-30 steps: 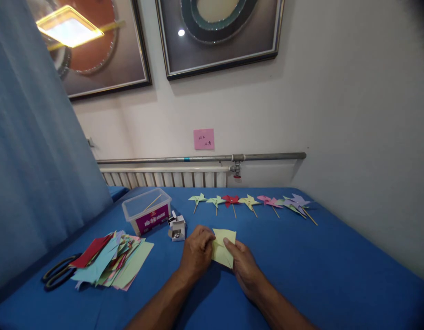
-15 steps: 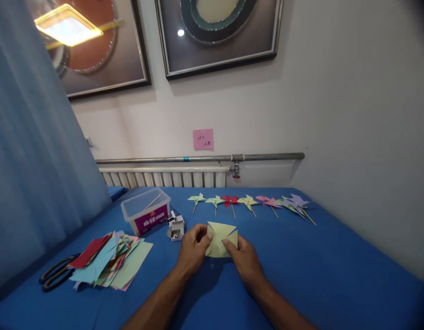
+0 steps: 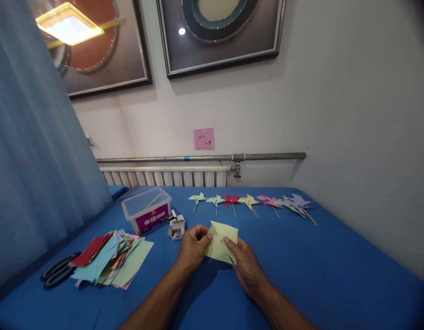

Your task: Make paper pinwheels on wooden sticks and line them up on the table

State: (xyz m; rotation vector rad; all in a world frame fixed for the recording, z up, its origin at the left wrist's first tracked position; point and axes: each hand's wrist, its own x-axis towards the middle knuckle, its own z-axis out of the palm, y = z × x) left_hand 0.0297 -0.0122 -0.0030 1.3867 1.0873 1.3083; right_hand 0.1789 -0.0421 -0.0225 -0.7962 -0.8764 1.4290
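Note:
A pale yellow square of paper [image 3: 219, 250] is held up between both hands, a little above the blue-covered table. A small dark hole or dot shows at its middle, and a slit runs in near its lower right corner. My left hand [image 3: 194, 245] pinches the left edge between thumb and fingers. My right hand [image 3: 244, 259] grips the right side, its thumb lying on the front face and its fingers hidden behind the paper. Beyond the hands, several finished paper pinwheels on sticks, among them a red pinwheel [image 3: 231, 200] and a purple pinwheel [image 3: 297, 201], lie in a row.
Left of my hands lie a pile of coloured paper [image 3: 105, 261] and black-handled scissors [image 3: 58, 271]. A clear plastic tub [image 3: 146, 215] with a stick in it stands behind, beside a small open box [image 3: 176, 229] of metal bits. A pipe [image 3: 164, 160] and radiator line the wall.
The paper has turned in my hands, so the slit at its upper right is now at the lower right. The dot at its middle has come into view beside my right thumb.

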